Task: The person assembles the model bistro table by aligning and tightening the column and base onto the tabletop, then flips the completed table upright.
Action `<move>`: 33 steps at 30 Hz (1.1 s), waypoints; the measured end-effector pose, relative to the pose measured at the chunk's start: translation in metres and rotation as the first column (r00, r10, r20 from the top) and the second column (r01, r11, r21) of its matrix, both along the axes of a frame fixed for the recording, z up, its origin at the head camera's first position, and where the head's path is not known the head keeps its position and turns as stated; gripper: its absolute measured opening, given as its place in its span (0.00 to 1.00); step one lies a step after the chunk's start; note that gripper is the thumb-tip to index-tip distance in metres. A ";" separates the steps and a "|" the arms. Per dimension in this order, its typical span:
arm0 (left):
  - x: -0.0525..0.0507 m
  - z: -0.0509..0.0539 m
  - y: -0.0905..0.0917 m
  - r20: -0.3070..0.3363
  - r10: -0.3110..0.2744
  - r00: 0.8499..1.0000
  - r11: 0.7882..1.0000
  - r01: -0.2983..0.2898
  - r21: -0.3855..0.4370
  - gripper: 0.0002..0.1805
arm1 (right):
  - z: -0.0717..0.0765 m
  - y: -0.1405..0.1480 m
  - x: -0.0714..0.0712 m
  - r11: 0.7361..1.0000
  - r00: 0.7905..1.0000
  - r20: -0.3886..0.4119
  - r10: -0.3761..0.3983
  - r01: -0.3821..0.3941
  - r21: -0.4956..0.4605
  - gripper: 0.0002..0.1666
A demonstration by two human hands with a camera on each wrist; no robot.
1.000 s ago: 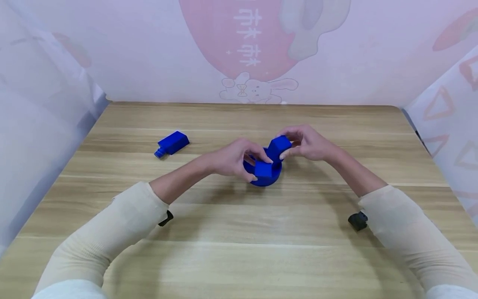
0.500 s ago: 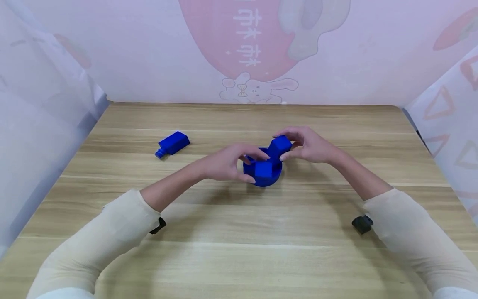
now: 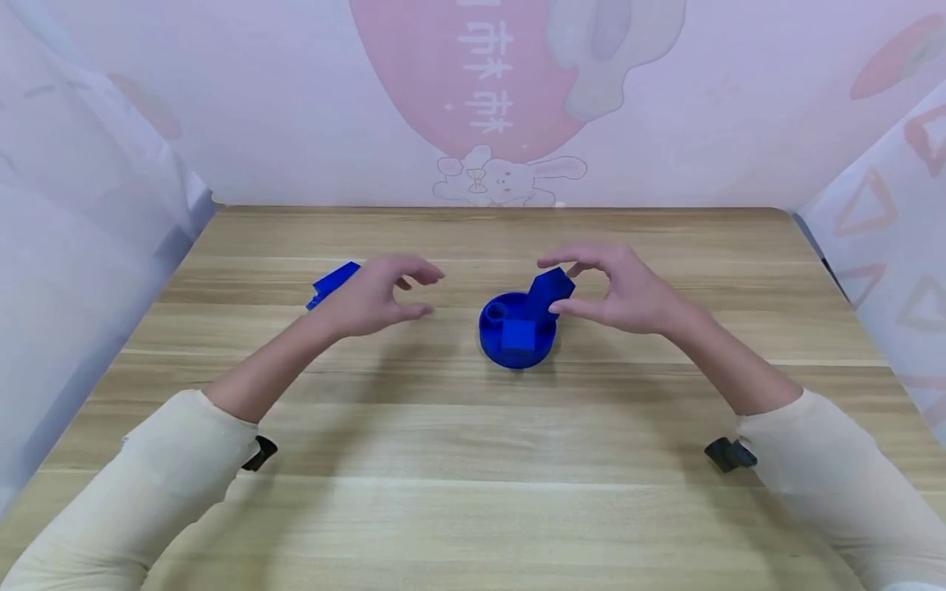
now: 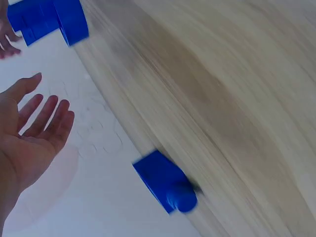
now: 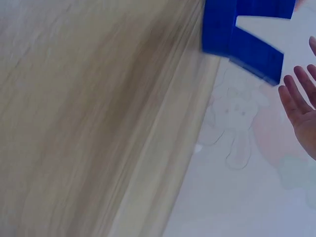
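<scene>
Near the middle of the table stands a round blue base (image 3: 510, 359) with a raised rim and a ring-shaped socket (image 3: 496, 313). Two blue pieces rise from it: an upright square block (image 3: 519, 335) at the front and a tilted block (image 3: 550, 289) leaning right. My right hand (image 3: 628, 287) has its fingers and thumb spread around the tilted block, and the right wrist view shows the fingers apart from it. Empty and relaxed, my left hand (image 3: 369, 300) hovers left of the base. It partly hides a blue bottle-shaped block (image 3: 334, 281) with a narrow neck.
The wooden table (image 3: 488, 492) ends at a printed wall (image 3: 296, 107) behind. In the left wrist view the bottle-shaped block (image 4: 165, 181) lies on its side by the far edge. Further cloth panels (image 3: 66, 246) flank the table.
My left hand has let go of the front block and moved left toward the bottle-shaped block. My right hand's fingers have spread away from the tilted block, which keeps its lean.
</scene>
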State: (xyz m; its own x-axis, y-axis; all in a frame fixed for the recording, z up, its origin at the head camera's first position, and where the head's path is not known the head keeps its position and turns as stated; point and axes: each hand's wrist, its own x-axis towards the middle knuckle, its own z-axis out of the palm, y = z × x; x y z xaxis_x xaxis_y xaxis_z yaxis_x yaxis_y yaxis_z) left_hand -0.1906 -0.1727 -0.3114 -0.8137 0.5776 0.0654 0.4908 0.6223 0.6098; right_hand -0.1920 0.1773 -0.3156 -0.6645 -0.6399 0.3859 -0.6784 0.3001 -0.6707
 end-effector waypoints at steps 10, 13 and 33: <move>-0.017 0.001 -0.042 -0.072 0.160 0.985 0.977 -0.168 -0.129 0.23 | 0.003 -0.028 0.030 0.976 0.999 -0.007 0.032 -0.030 0.215 0.27; -0.022 0.003 -0.052 -0.071 0.193 0.979 0.967 -0.201 -0.154 0.24 | -0.003 -0.033 0.035 0.956 1.000 -0.020 0.010 -0.004 0.293 0.28; -0.038 -0.015 -0.095 0.001 0.245 0.970 0.940 -0.237 -0.245 0.28 | -0.012 -0.014 0.027 0.976 0.987 0.093 0.128 -0.142 0.164 0.22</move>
